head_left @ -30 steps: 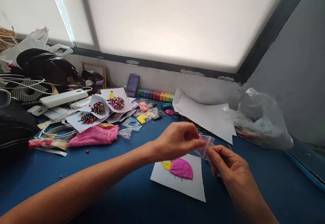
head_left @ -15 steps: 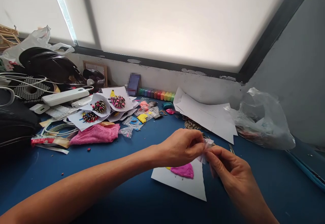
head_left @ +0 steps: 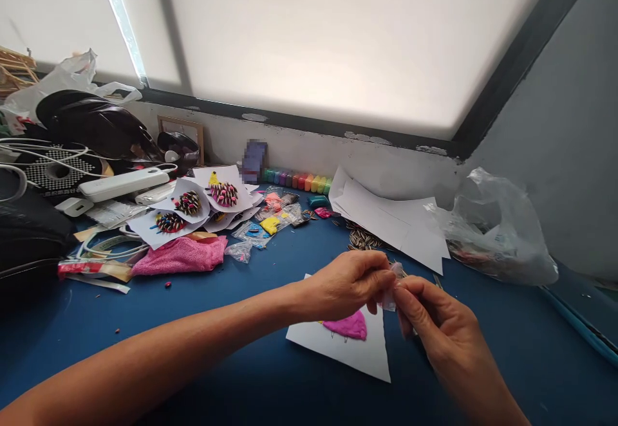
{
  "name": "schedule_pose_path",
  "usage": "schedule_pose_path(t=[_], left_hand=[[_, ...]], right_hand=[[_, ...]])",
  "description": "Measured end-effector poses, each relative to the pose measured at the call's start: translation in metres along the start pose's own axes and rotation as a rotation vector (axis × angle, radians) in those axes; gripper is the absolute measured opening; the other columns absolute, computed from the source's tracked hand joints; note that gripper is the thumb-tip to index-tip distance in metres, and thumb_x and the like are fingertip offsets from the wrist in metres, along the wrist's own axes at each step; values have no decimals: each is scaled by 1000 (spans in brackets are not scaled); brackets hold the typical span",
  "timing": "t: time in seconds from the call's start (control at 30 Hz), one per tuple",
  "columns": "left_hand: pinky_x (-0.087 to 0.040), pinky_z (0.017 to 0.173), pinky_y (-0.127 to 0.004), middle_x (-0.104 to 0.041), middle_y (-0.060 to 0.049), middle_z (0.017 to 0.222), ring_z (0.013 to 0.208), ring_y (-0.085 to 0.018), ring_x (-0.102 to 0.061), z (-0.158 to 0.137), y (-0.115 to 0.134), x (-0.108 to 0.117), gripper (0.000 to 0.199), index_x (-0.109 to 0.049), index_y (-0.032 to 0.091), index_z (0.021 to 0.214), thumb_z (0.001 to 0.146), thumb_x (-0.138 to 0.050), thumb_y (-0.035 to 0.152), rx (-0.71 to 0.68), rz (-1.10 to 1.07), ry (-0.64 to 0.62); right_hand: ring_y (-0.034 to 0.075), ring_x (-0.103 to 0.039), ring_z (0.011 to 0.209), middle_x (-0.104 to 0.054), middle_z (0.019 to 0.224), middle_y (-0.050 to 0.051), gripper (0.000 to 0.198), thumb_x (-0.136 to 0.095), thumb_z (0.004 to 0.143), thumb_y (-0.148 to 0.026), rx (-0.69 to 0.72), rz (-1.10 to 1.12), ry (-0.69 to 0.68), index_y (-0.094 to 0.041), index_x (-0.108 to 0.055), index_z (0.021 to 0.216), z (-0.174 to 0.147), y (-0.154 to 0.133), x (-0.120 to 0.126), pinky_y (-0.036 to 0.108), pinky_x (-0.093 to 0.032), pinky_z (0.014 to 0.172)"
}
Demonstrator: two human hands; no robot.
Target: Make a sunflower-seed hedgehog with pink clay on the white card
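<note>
Between my two hands is a small clear plastic bag (head_left: 389,298), pinched at its upper edge. My left hand (head_left: 350,284) is closed on its left side, thumb against the fingers. From the right, my right hand (head_left: 437,323) grips the other side between thumb and forefinger. What the bag holds, if anything, I cannot make out. Below lies a white paper sheet (head_left: 338,358) with a flat magenta clay shape (head_left: 348,325) on it and a bit of yellow at its left end, partly covered by my left hand.
Striped sunflower seeds (head_left: 363,239) lie in a pile behind my hands, beside white sheets (head_left: 386,210). Finished clay-and-seed pictures (head_left: 170,222), a pink cloth (head_left: 178,255) and small clay bags (head_left: 271,224) lie left. A plastic carrier bag (head_left: 506,239) sits right.
Both hands stay almost in place, still pinching the small bag. The left hand's fingers have shifted slightly down and right, and the bag's shape differs a little.
</note>
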State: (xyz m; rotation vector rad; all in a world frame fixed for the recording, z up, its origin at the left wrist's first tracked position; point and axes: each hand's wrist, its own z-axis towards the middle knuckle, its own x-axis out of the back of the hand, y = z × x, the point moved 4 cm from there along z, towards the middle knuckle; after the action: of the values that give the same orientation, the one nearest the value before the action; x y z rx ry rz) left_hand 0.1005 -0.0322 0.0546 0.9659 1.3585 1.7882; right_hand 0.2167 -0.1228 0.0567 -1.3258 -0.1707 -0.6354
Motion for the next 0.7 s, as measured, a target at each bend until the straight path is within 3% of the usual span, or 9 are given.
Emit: schedule_pose_path(t=[0.13,0.27,0.33,0.43,0.57,0.7], left_hand=[[-44,60,-21,-55,2,73,64,-10,-54,0,1,0,28,-48,18,78,102,-43,30,-25,80,42],[-33,54,-22,-43,5,64,57,-9,-38,-1,0,2,26,-45,18,73,99,-48,25,-33,230,122],[-28,53,-23,-41,5,62,56,-10,-33,-2,-2,2,28,-43,19,70,97,-50,23,-25,290,140],[-27,53,-24,-44,4,62,57,-10,-35,-1,-5,0,28,-43,18,68,95,-51,21,1,339,145],[-27,51,-24,-45,4,61,55,-10,-36,-1,-4,0,28,-44,19,68,96,-50,24,30,344,155],[-33,52,-22,-50,3,63,56,-10,-43,-1,-4,0,29,-46,19,70,98,-49,28,49,281,133]], right_hand=[[11,-45,51,-47,56,-3,39,-55,91,-56,-18,-30,28,-23,-61,70,-1,3,1,21,-43,47],[9,-39,44,-45,54,-5,37,-57,90,-55,-24,-79,76,-22,-64,73,2,8,3,20,-38,39],[10,-46,46,-52,56,-3,35,-60,89,-53,8,-104,100,-22,-66,74,3,9,4,20,-43,42],[14,-63,61,-67,74,2,25,-64,86,-47,83,-142,150,-23,-71,85,3,10,5,23,-54,55],[16,-69,80,-70,99,4,20,-66,87,-38,203,-173,228,-27,-72,102,-5,8,7,25,-59,69],[10,-68,67,-71,93,0,23,-58,95,-26,408,-239,252,-29,-68,116,-13,-2,5,19,-58,62]])
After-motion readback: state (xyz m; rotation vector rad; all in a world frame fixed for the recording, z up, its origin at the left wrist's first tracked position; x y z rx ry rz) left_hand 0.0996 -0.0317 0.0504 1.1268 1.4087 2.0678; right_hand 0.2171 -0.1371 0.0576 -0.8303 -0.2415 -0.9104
